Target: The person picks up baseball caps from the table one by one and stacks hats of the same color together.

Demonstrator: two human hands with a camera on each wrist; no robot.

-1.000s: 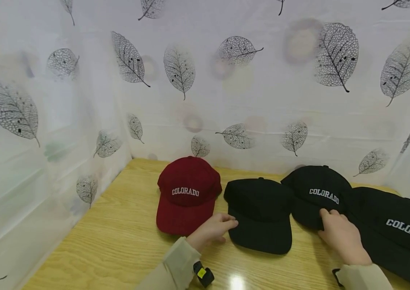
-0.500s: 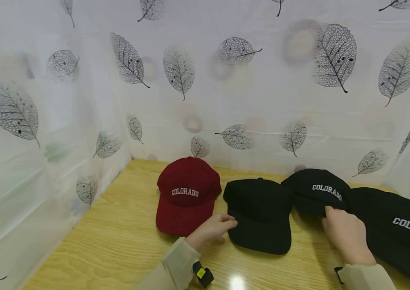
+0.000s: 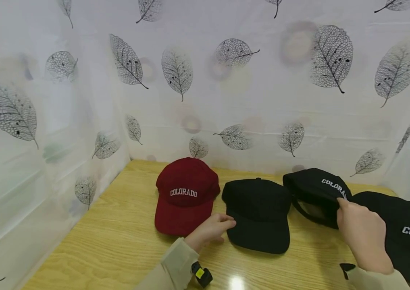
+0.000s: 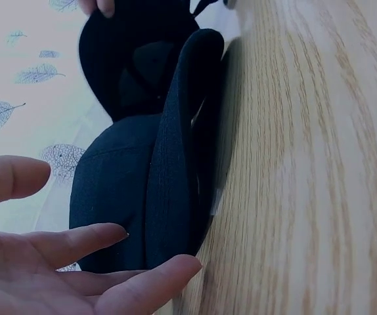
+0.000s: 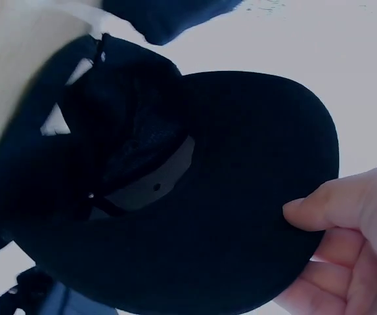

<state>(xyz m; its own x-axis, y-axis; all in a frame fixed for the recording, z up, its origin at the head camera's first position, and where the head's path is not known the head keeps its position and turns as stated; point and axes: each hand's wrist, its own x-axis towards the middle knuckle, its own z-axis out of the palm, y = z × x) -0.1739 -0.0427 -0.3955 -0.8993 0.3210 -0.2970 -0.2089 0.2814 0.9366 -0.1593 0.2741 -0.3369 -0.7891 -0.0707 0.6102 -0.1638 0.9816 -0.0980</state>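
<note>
My right hand (image 3: 362,233) pinches the brim of a black baseball cap (image 3: 315,183) lettered COLORADO. Its front is tipped up, so the hollow underside shows; in the right wrist view the thumb lies on the underside of the brim (image 5: 261,164). Left of it a plain black cap (image 3: 257,201) sits on the table, brim toward me. My left hand (image 3: 210,229) is at that cap's left brim edge, its fingers loosely spread in the left wrist view and gripping nothing. Another black COLORADO cap (image 3: 397,217) lies at the far right, partly behind my right hand.
A dark red COLORADO cap (image 3: 186,181) stands at the left of the row, just beyond my left hand. The caps share a wooden table (image 3: 110,241). Leaf-printed white sheeting (image 3: 205,100) hangs behind the table and along its sides.
My right hand has lifted the front of the black COLORADO cap and drawn it rightward, tilting it back so its opening shows. The left hand has stayed in place.
</note>
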